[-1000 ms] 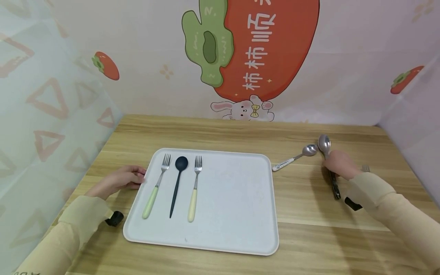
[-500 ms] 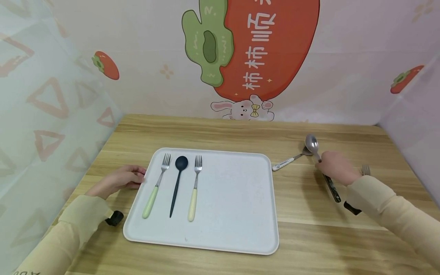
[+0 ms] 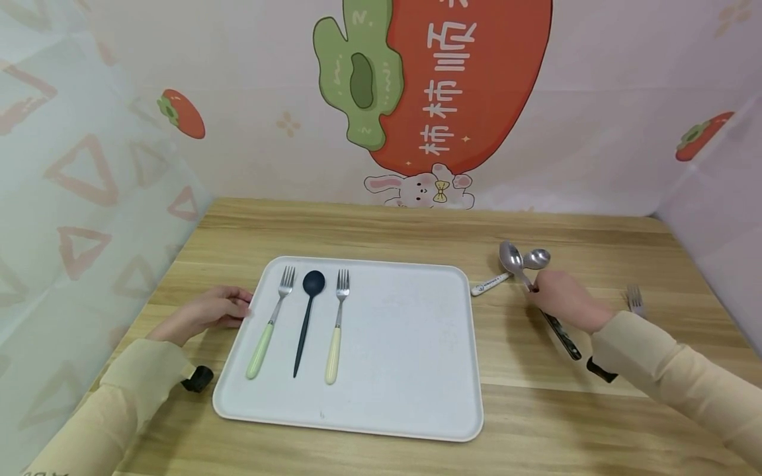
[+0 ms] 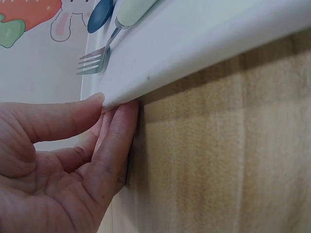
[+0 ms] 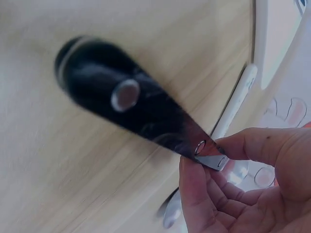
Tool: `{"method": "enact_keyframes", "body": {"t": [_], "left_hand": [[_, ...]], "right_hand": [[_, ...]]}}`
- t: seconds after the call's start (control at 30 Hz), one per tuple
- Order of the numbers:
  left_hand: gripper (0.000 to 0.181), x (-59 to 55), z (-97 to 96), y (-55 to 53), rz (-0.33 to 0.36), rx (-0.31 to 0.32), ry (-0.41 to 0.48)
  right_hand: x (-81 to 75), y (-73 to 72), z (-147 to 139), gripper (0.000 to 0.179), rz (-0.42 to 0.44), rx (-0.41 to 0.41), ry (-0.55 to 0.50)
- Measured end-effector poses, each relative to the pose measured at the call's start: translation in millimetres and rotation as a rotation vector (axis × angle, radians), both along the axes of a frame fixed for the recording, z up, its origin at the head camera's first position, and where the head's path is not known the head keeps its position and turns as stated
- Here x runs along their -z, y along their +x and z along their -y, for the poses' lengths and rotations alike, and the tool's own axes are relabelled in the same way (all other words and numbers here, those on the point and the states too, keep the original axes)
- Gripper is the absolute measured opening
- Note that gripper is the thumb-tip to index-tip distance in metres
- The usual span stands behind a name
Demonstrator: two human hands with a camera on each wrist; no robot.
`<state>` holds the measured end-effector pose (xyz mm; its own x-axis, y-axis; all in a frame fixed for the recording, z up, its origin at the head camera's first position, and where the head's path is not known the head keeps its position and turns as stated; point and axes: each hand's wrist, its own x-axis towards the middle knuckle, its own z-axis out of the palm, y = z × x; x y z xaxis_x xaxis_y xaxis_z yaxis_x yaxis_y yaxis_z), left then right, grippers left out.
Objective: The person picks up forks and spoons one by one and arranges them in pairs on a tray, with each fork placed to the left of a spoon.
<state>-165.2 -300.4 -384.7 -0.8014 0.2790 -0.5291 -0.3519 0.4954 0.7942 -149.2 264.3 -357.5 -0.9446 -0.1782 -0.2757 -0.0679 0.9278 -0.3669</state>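
black-handled spoon [image 3: 561,335] pinched in right hand [image 3: 562,301], white tray [image 3: 411,344] edge gripped by left hand [image 3: 211,309], 柿柿顺 [image 3: 440,92] printed big on wall persimmon [image 3: 506,79]

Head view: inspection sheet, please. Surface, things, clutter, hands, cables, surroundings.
Surface: wood-grain table; white rectangular tray on it.
Job's things: green-handled metal fork, dark spoon, cream-handled metal fork, on tray; black-handled metal spoon off it.
Clutter: white-handled metal spoon, partly hidden metal fork, right of tray.
Hands: left hand holds tray's left edge; right hand pinches black-handled metal spoon.
Cables: nothing seen.
Surroundings: white backdrop printed with red fruit.
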Motion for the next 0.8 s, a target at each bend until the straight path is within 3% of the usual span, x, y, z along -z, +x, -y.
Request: {"method": "enact_keyframes", "body": {"t": [0.27,0.63,0.8], "left_hand": [[0.04,2.1,2.2,-0.1,-0.002,-0.003,0.022],[0.041,3.2,2.6,-0.5,0.003,-0.003,0.028],[0.04,3.1,2.1,-0.6,0.004,-0.009,0.026]], "right_hand": [[-0.9,7.3,15,0.016,-0.019,-0.035,-0.021],[-4.2,17.8,35,0.012,0.026,-0.059,-0.012],[-5.0,22.1,44,0.011,-0.013,-0.086,-0.009]]}}
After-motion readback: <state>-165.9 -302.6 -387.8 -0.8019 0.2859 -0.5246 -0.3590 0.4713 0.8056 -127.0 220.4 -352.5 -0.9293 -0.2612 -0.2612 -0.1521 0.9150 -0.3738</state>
